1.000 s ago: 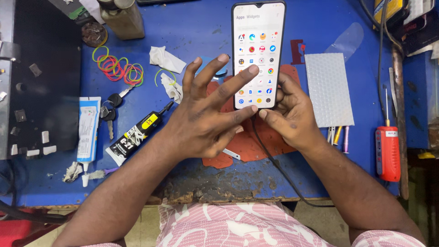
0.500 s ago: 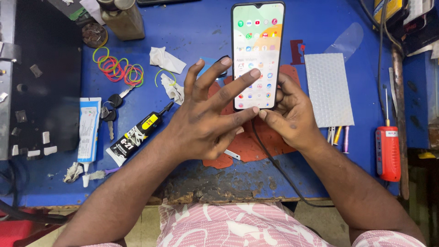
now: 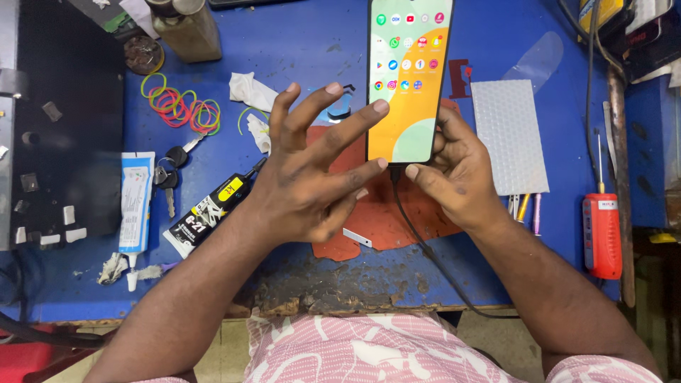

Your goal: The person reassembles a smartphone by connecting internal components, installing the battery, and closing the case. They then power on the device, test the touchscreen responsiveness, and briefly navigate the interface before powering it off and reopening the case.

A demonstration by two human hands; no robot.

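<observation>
My right hand grips the lower end of a smartphone, holding it upright above the blue bench with its lit screen facing me and rows of small round icons showing. A black cable runs from the phone's bottom edge down toward me. My left hand is spread wide beside the phone, its index fingertip touching the left edge of the screen, the other fingers apart and holding nothing. Under both hands lies a torn red mat.
On the blue bench: coloured rubber bands, keys, a black glue tube, a white-blue tube, crumpled tissue, a grey textured pad, a red screwdriver, a brown bottle, a black tray at left.
The screen changed from a white list of icons to a colourful home screen. The phone rose slightly toward the top of the view; my left index finger shifted to the screen's left edge.
</observation>
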